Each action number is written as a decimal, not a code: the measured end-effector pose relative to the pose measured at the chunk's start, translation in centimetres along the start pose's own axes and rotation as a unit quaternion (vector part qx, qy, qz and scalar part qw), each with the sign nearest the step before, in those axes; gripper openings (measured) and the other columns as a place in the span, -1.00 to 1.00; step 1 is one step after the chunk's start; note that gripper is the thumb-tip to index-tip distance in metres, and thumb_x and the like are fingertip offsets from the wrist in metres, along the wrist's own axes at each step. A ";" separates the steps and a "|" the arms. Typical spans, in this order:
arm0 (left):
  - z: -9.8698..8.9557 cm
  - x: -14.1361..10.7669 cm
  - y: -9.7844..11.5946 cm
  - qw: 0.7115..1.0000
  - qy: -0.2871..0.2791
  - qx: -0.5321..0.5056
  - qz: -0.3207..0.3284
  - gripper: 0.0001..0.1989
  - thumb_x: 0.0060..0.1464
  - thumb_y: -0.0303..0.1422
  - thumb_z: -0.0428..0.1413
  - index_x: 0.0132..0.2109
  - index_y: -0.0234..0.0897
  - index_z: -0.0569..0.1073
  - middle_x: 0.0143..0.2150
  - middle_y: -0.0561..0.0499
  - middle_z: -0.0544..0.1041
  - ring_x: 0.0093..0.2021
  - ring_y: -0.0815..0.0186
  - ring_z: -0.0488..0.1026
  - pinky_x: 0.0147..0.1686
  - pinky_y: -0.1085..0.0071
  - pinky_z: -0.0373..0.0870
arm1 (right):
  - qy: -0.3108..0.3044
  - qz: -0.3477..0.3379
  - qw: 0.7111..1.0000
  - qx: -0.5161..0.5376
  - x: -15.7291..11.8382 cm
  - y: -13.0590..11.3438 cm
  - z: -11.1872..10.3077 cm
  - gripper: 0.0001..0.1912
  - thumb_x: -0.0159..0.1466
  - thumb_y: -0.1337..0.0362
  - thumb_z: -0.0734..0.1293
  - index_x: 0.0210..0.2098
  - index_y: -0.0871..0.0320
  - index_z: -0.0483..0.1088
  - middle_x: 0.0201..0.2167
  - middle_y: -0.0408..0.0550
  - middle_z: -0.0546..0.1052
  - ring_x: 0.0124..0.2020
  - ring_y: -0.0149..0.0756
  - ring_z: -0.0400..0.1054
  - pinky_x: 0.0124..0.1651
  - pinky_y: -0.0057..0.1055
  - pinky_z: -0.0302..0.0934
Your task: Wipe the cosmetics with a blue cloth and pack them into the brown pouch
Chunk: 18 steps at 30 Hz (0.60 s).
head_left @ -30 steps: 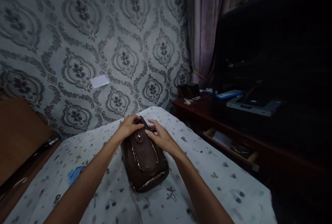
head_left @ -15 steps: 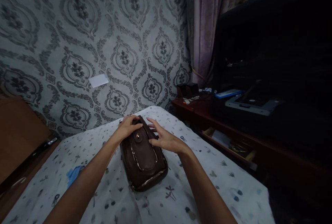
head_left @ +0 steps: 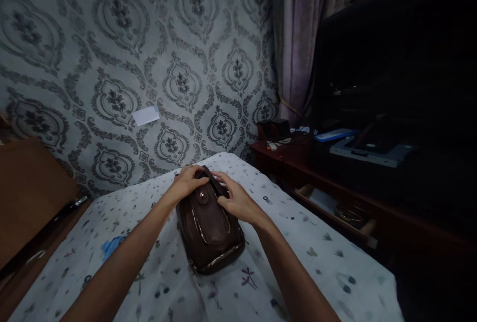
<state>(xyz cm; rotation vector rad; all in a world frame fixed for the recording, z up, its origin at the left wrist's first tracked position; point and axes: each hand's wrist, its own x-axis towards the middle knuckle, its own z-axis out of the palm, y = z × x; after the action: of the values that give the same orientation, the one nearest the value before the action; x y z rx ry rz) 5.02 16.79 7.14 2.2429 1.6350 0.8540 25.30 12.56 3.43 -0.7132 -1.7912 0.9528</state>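
A dark brown leather bag (head_left: 212, 225) with gold zips and a round metal clasp lies on the patterned white sheet. My left hand (head_left: 189, 181) grips its upper left end, the thumb across the front and the fingers over the far edge. At the upper right side is my right hand (head_left: 233, 198), its thumb against the front and its fingers curled by a raised dark strip along that edge. The right fingertips are partly hidden behind the strip.
The bedsheet (head_left: 316, 272) spreads around the bag, with a crumpled blue cloth (head_left: 112, 247) at the left. A brown board (head_left: 33, 193) stands further left. On the right are a dark red desk (head_left: 272, 155), an open drawer (head_left: 328, 205) and a large black screen (head_left: 391, 73).
My right hand has closed in on the bag's upper right edge, its spread fingers now curled there. The left hand keeps its grip. The whole view has shifted slightly.
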 end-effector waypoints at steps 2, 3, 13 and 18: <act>0.0 0.0 0.0 1.000 0.000 0.007 0.000 -0.63 0.00 -0.16 0.23 -0.05 -0.19 0.58 -0.06 -0.05 0.60 0.02 0.10 0.47 0.08 0.21 0.39 | -0.008 0.001 1.000 0.015 -0.2 0.0 0.0 -0.29 0.03 0.43 0.24 0.21 0.16 0.26 0.22 0.12 0.39 0.25 -0.06 0.26 0.25 -0.08 0.20; 0.0 0.0 0.0 1.000 0.000 0.010 -0.001 -0.63 0.00 -0.16 0.23 -0.05 -0.19 0.58 -0.06 -0.05 0.60 0.01 0.10 0.47 0.07 0.21 0.39 | -0.007 0.003 1.000 0.021 -0.3 0.1 0.0 -0.31 0.06 0.41 0.25 0.22 0.16 0.26 0.23 0.11 0.38 0.25 -0.07 0.26 0.26 -0.08 0.20; 0.1 -0.2 0.0 0.999 0.011 0.035 -0.015 -0.62 0.00 -0.12 0.23 -0.04 -0.16 0.56 -0.02 -0.04 0.57 0.08 0.09 0.41 0.14 0.18 0.32 | 0.105 0.037 0.994 0.005 -3.0 2.2 3.3 -0.30 0.29 0.01 0.28 0.34 0.13 0.12 0.35 0.11 0.23 0.38 -0.10 0.09 0.42 -0.08 -0.05; 0.2 -0.5 0.2 0.999 0.016 0.040 -0.019 -0.61 0.03 -0.11 0.22 -0.03 -0.18 0.56 0.01 -0.06 0.56 0.11 0.07 0.39 0.17 0.17 0.29 | 0.112 0.001 0.990 -0.085 -3.4 2.7 4.1 -0.34 0.34 0.07 0.22 0.37 0.17 0.10 0.36 0.15 0.22 0.39 -0.09 0.08 0.42 -0.03 -0.04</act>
<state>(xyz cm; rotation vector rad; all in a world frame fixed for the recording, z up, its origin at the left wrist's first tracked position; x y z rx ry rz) 5.18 16.32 6.96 2.2541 1.7490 0.8334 22.94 10.07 -1.43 -0.8919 -1.6856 0.6965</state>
